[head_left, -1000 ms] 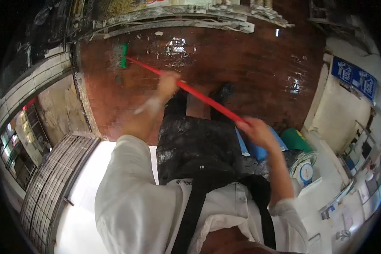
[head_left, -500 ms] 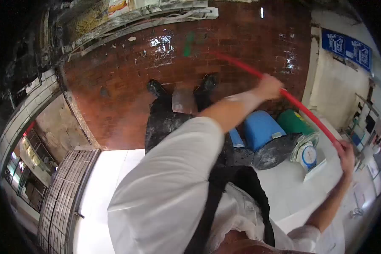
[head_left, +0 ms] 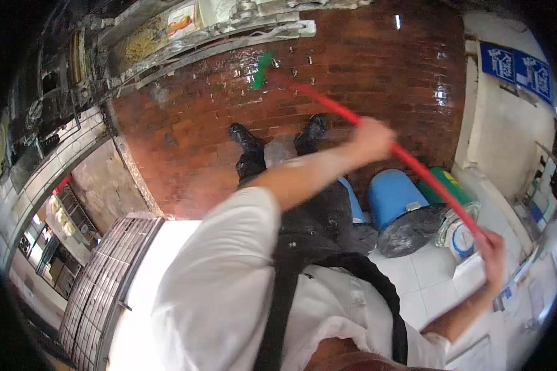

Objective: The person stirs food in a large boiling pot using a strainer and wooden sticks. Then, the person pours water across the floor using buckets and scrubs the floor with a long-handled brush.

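Note:
A floor brush with a long red handle [head_left: 328, 104] and a green head [head_left: 262, 70] slants across the view. Its head rests against the wet red-brown brick floor [head_left: 192, 117], slightly blurred. My left hand [head_left: 374, 139] is wrapped round the middle of the handle, with my arm reaching across my body. Farther back, my right hand [head_left: 492, 250] grips the upper end of the same handle, at the right. My black shoes [head_left: 246, 137] stand on the bricks below the brush head.
Blue barrels [head_left: 393, 195] and a green bin [head_left: 440, 185] stand at the right, with a black bag [head_left: 408, 232] and a dial scale [head_left: 462, 240] beside them. A slatted metal rack [head_left: 99, 284] is at the left. Grimy equipment [head_left: 210, 37] edges the far floor; blue signs [head_left: 517, 71] hang at right.
The green brush head has moved left and slightly away from me across the bricks. Both hands have shifted left with the handle, the right one also lower in view.

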The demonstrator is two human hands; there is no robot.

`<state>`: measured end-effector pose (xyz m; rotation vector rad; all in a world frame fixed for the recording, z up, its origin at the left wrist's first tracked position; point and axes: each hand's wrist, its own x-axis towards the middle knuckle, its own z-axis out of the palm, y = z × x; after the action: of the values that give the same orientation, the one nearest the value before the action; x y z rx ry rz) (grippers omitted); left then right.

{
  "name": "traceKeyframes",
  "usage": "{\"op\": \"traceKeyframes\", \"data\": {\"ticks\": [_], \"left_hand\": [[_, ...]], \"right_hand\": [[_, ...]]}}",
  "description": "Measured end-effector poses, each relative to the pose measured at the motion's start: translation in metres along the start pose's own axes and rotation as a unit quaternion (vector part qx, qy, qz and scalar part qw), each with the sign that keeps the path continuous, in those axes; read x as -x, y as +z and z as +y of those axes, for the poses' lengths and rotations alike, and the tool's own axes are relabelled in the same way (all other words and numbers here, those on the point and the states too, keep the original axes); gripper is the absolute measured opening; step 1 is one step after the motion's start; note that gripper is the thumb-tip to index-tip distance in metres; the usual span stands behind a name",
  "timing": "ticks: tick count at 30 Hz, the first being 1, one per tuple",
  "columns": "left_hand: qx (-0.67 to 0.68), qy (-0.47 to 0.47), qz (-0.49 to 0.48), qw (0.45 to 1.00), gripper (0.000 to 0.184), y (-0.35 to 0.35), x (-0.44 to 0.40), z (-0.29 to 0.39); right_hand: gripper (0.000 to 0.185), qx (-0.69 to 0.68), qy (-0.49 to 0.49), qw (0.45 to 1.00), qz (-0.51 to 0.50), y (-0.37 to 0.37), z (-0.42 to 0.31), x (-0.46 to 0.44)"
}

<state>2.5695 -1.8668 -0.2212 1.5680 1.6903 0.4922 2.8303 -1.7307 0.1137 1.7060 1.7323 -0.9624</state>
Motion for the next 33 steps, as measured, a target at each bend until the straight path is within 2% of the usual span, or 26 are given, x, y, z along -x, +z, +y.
{"op": "traceKeyframes", "data": {"ticks": [1,2,3,5,6,7,8,10,11,12,13,16,18,19,20,21,22,24,25,26,28,29,30,31,32,33], "left_hand": [[0.039,0.047,0.026,0.998,0.02,0.019,-0.037,0.032],[0.056,0.072,0.042,0.995,0.017,0.037,-0.072,0.055],[0.08,0.075,0.057,0.992,0.022,0.056,-0.104,0.069],[0.077,0.058,0.038,0.995,0.026,0.063,-0.134,0.052],[0.052,0.038,0.002,0.998,0.024,0.055,-0.136,0.04],[0.022,0.019,0.018,0.999,0.022,0.031,-0.113,0.016],[0.026,0.054,0.052,0.997,0.022,0.037,-0.095,-0.018],[-0.039,-0.017,0.079,0.996,0.014,0.023,-0.047,-0.071],[-0.003,0.036,0.139,0.99,0.015,0.03,-0.016,-0.118],[-0.034,0.01,0.134,0.99,0.017,0.027,0.012,-0.151],[-0.097,-0.02,0.098,0.99,0.019,0.022,0.036,-0.187],[-0.102,-0.143,0.091,0.98,0.022,-0.022,0.091,-0.26],[-0.11,-0.1,0.091,0.985,0.021,-0.039,0.092,-0.238],[-0.083,-0.068,0.09,0.99,0.019,-0.053,0.083,-0.197],[-0.086,-0.037,0.158,0.983,0.016,-0.03,0.068,-0.18],[-0.037,-0.031,0.154,0.987,0.012,-0.025,0.05,-0.145],[-0.02,-0.041,0.121,0.992,0.01,-0.019,0.028,-0.118],[-0.041,-0.032,0.085,0.995,0.009,-0.011,-0.003,-0.084],[0.028,-0.021,0.176,0.984,0.005,-0.01,-0.006,-0.088],[0.003,-0.042,0.151,0.988,0.004,-0.011,0.003,-0.102],[-0.056,-0.088,0.105,0.989,0.004,-0.036,0.027,-0.146],[-0.053,-0.072,0.201,0.975,0.005,-0.02,0.046,-0.194],[-0.032,-0.071,0.194,0.978,0.007,-0.052,0.106,-0.266],[-0.051,-0.086,0.234,0.967,0.008,-0.051,0.135,-0.312],[-0.104,-0.093,0.223,0.965,0.011,-0.056,0.163,-0.354],[-0.093,-0.167,0.236,0.953,0.006,-0.072,0.196,-0.382]], "right_hand": [[0.031,-0.057,-0.004,0.994,0.097,-0.033,0.064,0.01],[0.032,0.028,0.019,0.998,0.047,-0.069,0.048,0.017],[0.035,0.005,0.02,0.994,0.106,-0.076,0.054,0.015],[0.037,-0.009,0.019,0.994,0.104,-0.083,0.05,-0.015],[0.037,-0.04,0.051,0.996,0.065,-0.086,0.037,-0.034],[0.035,-0.014,0.031,0.999,0.041,-0.074,0.022,-0.053],[0.033,0.006,0.016,1.0,0.021,-0.051,0.006,-0.065],[0.033,0.004,-0.055,0.998,-0.021,0.015,-0.043,-0.079],[0.032,-0.056,-0.113,0.992,-0.004,0.066,-0.028,-0.095],[0.033,0.009,-0.092,0.994,-0.061,0.097,-0.069,-0.093],[0.032,0.007,-0.161,0.985,-0.068,0.134,-0.081,-0.107],[0.033,-0.028,-0.208,0.968,-0.138,0.209,-0.135,-0.131],[0.033,-0.011,-0.206,0.973,-0.104,0.181,-0.143,-0.112],[0.031,-0.016,-0.183,0.981,-0.06,0.153,-0.136,-0.094],[0.028,-0.035,-0.155,0.986,-0.049,0.126,-0.114,-0.084],[0.026,0.022,-0.101,0.994,-0.038,0.09,-0.097,-0.067],[0.025,-0.032,-0.152,0.988,-0.006,0.068,-0.077,-0.052],[0.025,-0.044,-0.14,0.986,0.081,0.044,-0.049,-0.039],[0.025,-0.03,-0.105,0.993,0.048,0.045,-0.063,-0.039],[0.026,-0.016,-0.065,0.998,0.012,0.046,-0.078,-0.043],[0.029,0.016,-0.079,0.996,-0.026,0.077,-0.123,-0.057],[0.031,0.032,-0.126,0.991,-0.025,0.119,-0.158,-0.06],[0.033,0.038,-0.18,0.983,0.005,0.195,-0.196,-0.082],[0.032,0.024,-0.198,0.979,-0.037,0.233,-0.232,-0.09],[0.034,0.026,-0.196,0.978,-0.059,0.268,-0.259,-0.099],[0.035,0.056,-0.211,0.974,-0.067,0.304,-0.29,-0.103]]}}
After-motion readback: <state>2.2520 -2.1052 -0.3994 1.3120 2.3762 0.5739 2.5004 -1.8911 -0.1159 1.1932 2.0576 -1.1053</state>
